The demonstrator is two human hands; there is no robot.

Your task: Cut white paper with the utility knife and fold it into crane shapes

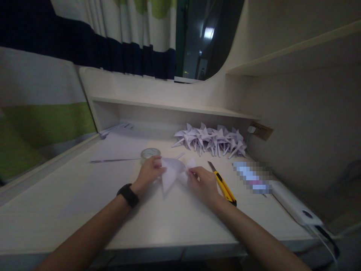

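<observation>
Fingertip pinches, both snug: I have the left hand at nine o'clock and the right hand at three on the folded paper, mid-desk. It should be light, easily creased; I'd hold its edges gently.

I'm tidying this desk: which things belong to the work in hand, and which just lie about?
Likely the job's: folded paper, in left hand and right hand; paper sheets; tape roll; yellow cutter; pinwheel-like paper shapes.

Probably just lying about: pixelated item; white corded box.
</observation>
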